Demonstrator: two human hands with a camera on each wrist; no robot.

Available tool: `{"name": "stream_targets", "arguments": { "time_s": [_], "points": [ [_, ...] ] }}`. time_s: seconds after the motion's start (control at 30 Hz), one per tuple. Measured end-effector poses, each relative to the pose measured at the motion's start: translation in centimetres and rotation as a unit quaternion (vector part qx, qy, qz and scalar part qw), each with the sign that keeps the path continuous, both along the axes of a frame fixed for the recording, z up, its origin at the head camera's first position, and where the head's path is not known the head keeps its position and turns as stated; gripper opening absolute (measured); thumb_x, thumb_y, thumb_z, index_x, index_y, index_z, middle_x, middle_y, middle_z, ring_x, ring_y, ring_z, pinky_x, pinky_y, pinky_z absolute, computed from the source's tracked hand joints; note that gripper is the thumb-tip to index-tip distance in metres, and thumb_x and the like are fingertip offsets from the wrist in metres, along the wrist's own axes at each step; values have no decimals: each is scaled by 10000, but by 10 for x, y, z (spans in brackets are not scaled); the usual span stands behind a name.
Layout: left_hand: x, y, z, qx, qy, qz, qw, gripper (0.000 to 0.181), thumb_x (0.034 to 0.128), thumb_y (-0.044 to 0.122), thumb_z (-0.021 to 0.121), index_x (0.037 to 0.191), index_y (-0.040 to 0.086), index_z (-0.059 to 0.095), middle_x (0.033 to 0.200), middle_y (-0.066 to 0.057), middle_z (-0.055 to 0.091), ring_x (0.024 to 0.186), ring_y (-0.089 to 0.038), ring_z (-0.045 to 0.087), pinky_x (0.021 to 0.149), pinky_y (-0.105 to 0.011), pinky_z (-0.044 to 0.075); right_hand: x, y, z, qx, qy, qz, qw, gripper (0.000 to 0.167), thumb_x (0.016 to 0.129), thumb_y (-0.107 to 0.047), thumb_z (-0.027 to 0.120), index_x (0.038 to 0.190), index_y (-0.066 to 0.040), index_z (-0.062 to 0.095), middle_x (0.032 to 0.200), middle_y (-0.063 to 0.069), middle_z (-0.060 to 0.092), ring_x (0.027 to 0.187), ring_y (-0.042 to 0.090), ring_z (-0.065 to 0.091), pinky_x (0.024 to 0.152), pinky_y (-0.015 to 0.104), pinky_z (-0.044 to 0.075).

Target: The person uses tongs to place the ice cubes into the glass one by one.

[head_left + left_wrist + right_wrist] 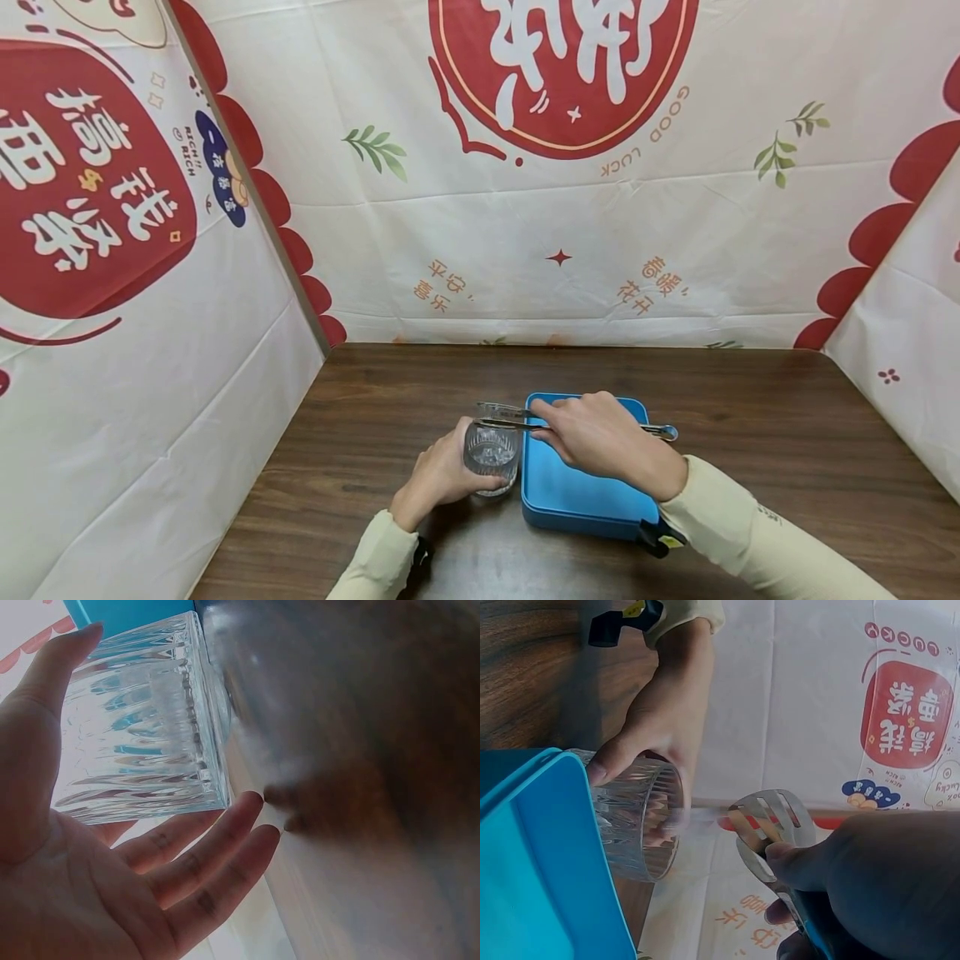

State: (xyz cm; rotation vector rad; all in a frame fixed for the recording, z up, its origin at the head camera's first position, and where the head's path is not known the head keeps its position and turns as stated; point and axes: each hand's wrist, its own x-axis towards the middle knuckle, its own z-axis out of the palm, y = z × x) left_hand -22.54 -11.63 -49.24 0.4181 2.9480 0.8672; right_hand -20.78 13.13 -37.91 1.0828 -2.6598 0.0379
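Observation:
A clear ribbed drinking glass [492, 457] stands upright on the table, and my left hand [441, 471] holds it from the left. In the left wrist view the thumb lies along one side of the glass [142, 727] and the fingers reach round the other. My right hand [600, 435] grips metal tongs [662, 432] above a blue box. The tongs' slotted heads [780, 814] point left, over the glass's rim. Whether anything lies between those heads, I cannot tell. The right wrist view shows the open mouth of the glass [667, 825].
The blue rectangular box [581, 498] is immediately right of the glass, partly under my right hand. The brown wooden table [360, 400] meets a white printed cloth wall [525, 250] at the back; another cloth wall [225, 400] stands at the left.

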Motion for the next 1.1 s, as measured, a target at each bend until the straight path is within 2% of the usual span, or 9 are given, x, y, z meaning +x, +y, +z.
{"name": "stream_targets", "arguments": {
  "time_s": [0.2, 0.3, 0.43, 0.53, 0.87, 1.1],
  "points": [
    [0, 0, 0, -29, 7, 0, 10000, 878, 648, 629, 837, 1308, 181, 470, 1087, 12, 648, 896, -182, 630, 684, -400, 496, -1, 3, 0, -22, 42, -34, 10000, 247, 940, -376, 658, 1024, -150, 606, 540, -91, 426, 389, 60, 291, 385, 203, 227],
    [0, 0, 0, -36, 7, 7, 10000, 885, 645, 627, 839, 1317, 186, 468, 1084, 21, 648, 902, -179, 631, 692, -398, 496, -2, 7, 0, -14, 88, -140, 9999, 279, 933, -390, 663, 1052, -141, 625, 558, -78, 482, 391, 57, 302, 383, 206, 234],
    [1, 1, 2, -43, 53, 12, 10000, 862, 641, 610, 849, 1295, 185, 480, 1067, 27, 652, 906, -190, 643, 694, -406, 497, -3, 13, -1, 56, 86, -348, 9993, 345, 928, -408, 663, 1127, -127, 646, 691, -31, 637, 400, 58, 335, 385, 216, 260],
    [1, 1, 2, -65, 107, 12, 9999, 847, 639, 600, 854, 1276, 179, 488, 1063, 19, 657, 909, -203, 652, 695, -415, 500, -4, 19, -2, 98, 59, -483, 9988, 382, 918, -419, 670, 1149, -115, 645, 779, 4, 688, 415, 59, 373, 396, 213, 288],
    [0, 0, 1, -79, 141, 8, 9999, 853, 635, 597, 856, 1280, 183, 482, 1083, 10, 664, 920, -213, 657, 703, -428, 504, -7, 37, -5, 49, -148, -741, 9971, 423, 902, -440, 684, 1143, -100, 611, 692, -27, 598, 467, 66, 440, 418, 220, 323],
    [1, 1, 0, -88, 76, 41, 9999, 865, 633, 607, 853, 1286, 179, 480, 1096, 8, 659, 928, -212, 652, 722, -437, 507, -11, 50, -12, 142, -541, -1020, 9932, 421, 899, -435, 689, 1124, -92, 596, 712, -12, 598, 487, 81, 444, 432, 230, 329]
  ]
}}
